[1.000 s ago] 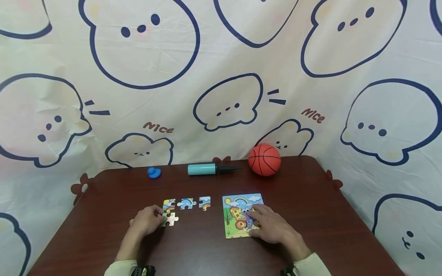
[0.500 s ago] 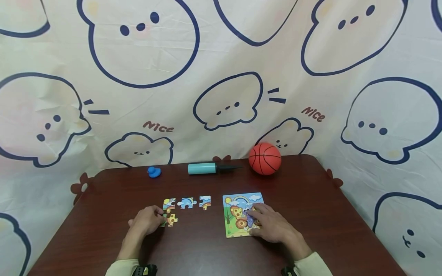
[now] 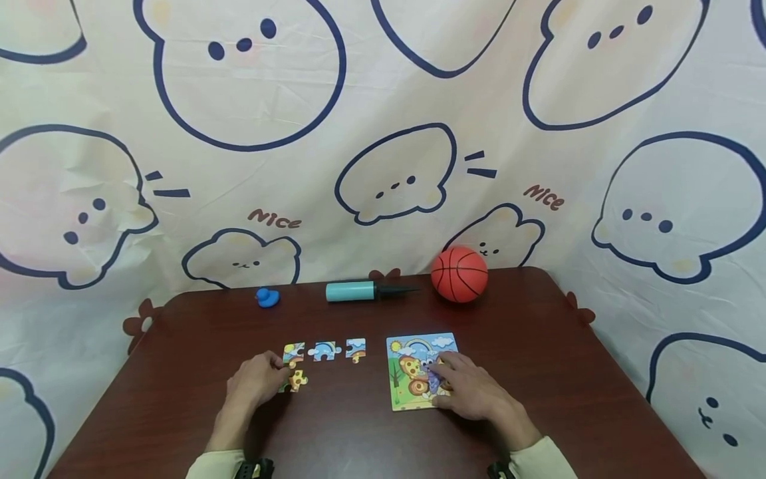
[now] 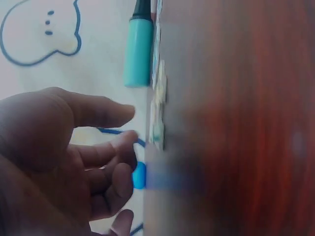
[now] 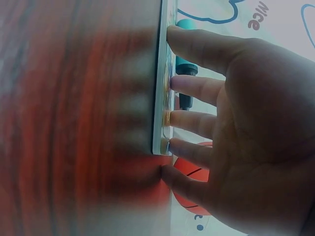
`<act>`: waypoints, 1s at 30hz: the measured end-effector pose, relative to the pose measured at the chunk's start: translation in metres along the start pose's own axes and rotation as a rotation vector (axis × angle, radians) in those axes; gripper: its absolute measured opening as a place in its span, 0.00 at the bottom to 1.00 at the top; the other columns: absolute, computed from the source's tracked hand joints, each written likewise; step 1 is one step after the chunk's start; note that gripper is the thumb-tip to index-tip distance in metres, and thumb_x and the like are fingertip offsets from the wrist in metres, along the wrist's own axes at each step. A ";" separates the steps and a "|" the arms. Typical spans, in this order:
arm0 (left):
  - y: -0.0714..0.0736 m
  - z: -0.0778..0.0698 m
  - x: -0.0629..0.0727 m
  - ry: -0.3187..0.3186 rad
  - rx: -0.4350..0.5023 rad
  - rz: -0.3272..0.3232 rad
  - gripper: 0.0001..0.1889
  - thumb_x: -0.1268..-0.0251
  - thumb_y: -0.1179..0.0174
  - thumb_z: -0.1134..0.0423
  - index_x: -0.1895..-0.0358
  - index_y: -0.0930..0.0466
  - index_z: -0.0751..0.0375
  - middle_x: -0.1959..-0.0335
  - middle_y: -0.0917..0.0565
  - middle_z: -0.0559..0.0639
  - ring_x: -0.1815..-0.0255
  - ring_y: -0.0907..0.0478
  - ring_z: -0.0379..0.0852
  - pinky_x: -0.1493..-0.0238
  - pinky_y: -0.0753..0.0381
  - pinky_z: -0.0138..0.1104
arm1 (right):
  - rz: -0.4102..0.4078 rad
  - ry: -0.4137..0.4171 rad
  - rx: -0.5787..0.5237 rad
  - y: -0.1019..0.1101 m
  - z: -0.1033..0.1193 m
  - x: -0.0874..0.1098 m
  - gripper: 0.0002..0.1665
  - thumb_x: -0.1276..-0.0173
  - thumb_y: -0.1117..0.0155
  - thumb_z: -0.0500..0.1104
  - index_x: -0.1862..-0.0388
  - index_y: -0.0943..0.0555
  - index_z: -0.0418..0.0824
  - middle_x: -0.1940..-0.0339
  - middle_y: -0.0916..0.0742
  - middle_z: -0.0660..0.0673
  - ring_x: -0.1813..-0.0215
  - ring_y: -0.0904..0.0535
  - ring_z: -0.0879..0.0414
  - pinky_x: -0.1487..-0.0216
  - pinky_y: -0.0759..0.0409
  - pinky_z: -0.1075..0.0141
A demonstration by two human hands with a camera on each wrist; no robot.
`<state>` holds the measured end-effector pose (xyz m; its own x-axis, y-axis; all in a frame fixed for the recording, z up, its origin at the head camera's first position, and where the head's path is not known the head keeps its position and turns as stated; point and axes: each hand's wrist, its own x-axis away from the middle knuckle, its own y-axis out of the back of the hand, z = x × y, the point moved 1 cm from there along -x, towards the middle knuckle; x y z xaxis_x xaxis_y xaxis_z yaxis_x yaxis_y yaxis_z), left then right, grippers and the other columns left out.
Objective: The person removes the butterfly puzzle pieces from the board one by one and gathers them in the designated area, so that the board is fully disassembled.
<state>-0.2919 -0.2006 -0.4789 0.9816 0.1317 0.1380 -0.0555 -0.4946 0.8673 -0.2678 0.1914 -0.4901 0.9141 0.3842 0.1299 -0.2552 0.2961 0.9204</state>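
Observation:
My left hand (image 3: 254, 380) hovers at the left side of a yellow-spotted jigsaw piece (image 3: 297, 380), partly covering the pieces there. In the left wrist view, its thumb and loosely curled fingers stand apart with nothing between them. Just above that piece lies a corner piece (image 3: 292, 353) with a sun; to its right are a rainbow piece (image 3: 325, 351) and a cloud piece (image 3: 356, 349). My right hand (image 3: 479, 392) rests on the right part of a square cartoon puzzle board (image 3: 399, 396). In the right wrist view, its spread, mostly straight fingertips touch the board's (image 5: 158, 108) face.
Along the table's back edge are a blue toy duck (image 3: 267, 298), a turquoise hand pump (image 3: 350, 291) with a black nozzle, and a small red basketball (image 3: 459, 275). A cartoon-printed cloth (image 3: 383, 93) hangs behind the dark wooden table (image 3: 359, 439).
The spotted piece looked pale a second ago and now shows its yellow print. My left hand has shifted slightly up and its fingers have come off the piece. The right hand stays put.

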 end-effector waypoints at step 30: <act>-0.075 -0.123 0.023 -0.456 0.006 0.005 0.19 0.42 0.35 0.50 0.49 0.20 0.52 0.56 0.17 0.47 0.49 0.23 0.50 0.50 0.29 0.54 | -0.063 -0.208 -0.007 0.000 -0.009 0.004 0.45 0.42 0.32 0.60 0.29 0.31 0.44 0.27 0.34 0.37 0.27 0.39 0.40 0.35 0.35 0.40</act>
<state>-0.2874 -0.0546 -0.4821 0.9615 -0.2617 -0.0838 -0.0605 -0.4992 0.8644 -0.2669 0.2012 -0.4931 0.9734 0.1759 0.1465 -0.1973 0.3203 0.9265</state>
